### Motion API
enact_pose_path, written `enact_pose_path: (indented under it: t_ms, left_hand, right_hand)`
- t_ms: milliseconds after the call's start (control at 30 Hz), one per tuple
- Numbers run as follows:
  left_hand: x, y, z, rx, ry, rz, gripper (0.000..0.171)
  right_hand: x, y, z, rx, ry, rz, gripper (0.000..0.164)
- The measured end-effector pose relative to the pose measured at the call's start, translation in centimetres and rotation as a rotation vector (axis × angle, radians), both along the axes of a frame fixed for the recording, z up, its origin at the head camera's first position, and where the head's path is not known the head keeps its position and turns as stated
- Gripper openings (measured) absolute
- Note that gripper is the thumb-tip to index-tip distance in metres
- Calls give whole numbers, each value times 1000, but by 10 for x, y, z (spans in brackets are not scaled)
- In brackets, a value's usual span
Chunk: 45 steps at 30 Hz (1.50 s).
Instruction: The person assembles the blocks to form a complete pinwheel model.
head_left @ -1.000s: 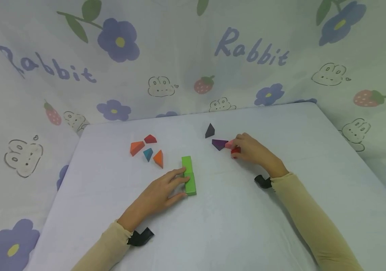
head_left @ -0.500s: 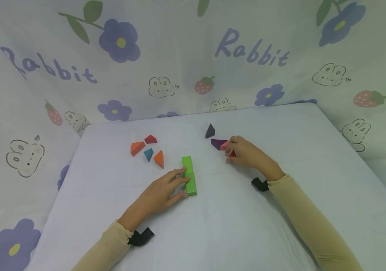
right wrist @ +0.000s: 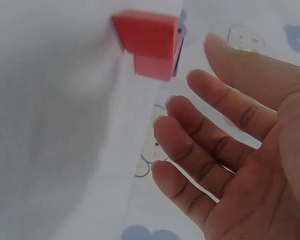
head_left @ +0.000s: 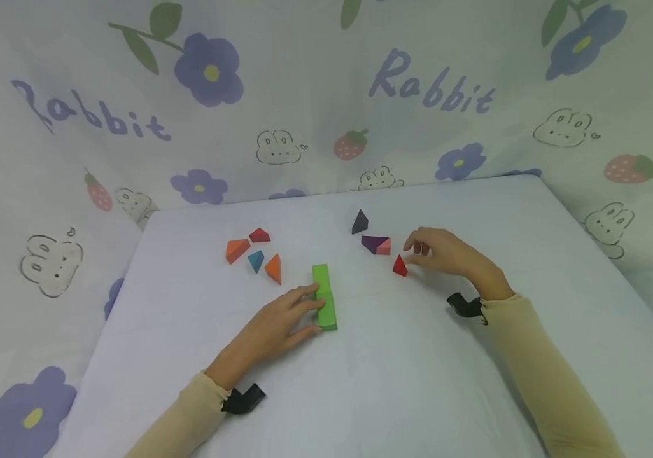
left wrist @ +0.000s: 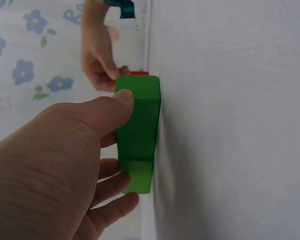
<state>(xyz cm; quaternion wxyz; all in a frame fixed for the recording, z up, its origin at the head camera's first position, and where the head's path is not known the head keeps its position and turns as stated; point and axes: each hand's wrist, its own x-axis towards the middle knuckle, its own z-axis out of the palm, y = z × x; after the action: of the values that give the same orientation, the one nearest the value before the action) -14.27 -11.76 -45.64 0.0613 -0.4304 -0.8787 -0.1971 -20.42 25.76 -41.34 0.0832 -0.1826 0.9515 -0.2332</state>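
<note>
In the head view my left hand (head_left: 280, 321) rests its fingers and thumb along the left side of two green blocks (head_left: 324, 298), which lie end to end in a line. The left wrist view shows the thumb against the nearer green block (left wrist: 139, 117). My right hand (head_left: 447, 254) holds nothing, its fingers loosely bent. Just left of those fingertips stands a small red wedge block (head_left: 400, 266). Beyond it, a pink block (head_left: 383, 246) sits against a purple block (head_left: 373, 241). In the right wrist view the red block (right wrist: 147, 35) overlaps the pink one, apart from the fingers.
A black triangular block (head_left: 360, 222) stands farther back. To the left are two orange blocks (head_left: 237, 249), a blue block (head_left: 256, 260) and another red block (head_left: 259, 235). Everything lies on a white-covered table (head_left: 189, 318), with a printed cloth (head_left: 303, 95) behind it.
My right hand has let go of the red block and drawn back to the right. The pink block now sits against the purple one. My left hand keeps its place at the green blocks.
</note>
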Motion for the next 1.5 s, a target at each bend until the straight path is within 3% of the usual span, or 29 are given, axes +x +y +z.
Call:
enact_pose_path:
  t_ms: [267, 467, 767, 1033, 1500]
  left_hand:
    - [-1, 4, 3, -18, 10, -21, 49]
    - [-5, 5, 6, -30, 20, -46, 49]
    - [-5, 5, 4, -42, -10, -43, 51]
    - [-3, 4, 4, -17, -14, -33, 50]
    - [-1, -2, -3, 28, -44, -1, 47]
  right_hand:
    - [42, 6, -16, 1, 84, 27, 36]
    - [54, 10, -33, 14, 142, 49, 47]
    - [52, 1, -32, -14, 166, 116, 48]
    - [39, -14, -32, -51, 184, 190, 48]
    - [27, -51, -26, -46, 110, 223, 48]
